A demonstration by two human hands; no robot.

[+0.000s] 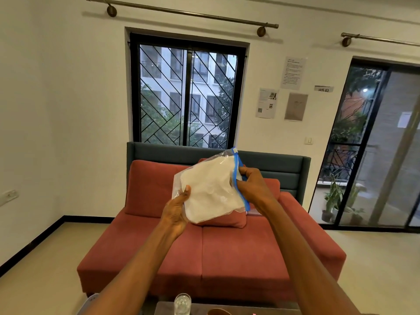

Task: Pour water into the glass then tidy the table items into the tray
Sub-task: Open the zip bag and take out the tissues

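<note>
I hold a clear zip bag (pixel 209 189) with a blue seal strip and white contents up in front of me, over the sofa. My left hand (pixel 176 212) grips its lower left corner, thumb on the front. My right hand (pixel 252 185) pinches the blue seal edge on the right side. A clear glass (pixel 182 303) stands at the bottom edge of the view on a table (pixel 163 309), between my forearms. A brown rounded object (pixel 219 312) peeks in beside it; most of it is cut off.
A red sofa (pixel 227 258) with a cushion stands straight ahead under a barred window (pixel 188 92). A glass sliding door (pixel 375 144) with plants behind it is at the right. A pale object (pixel 91 301) shows at the bottom left.
</note>
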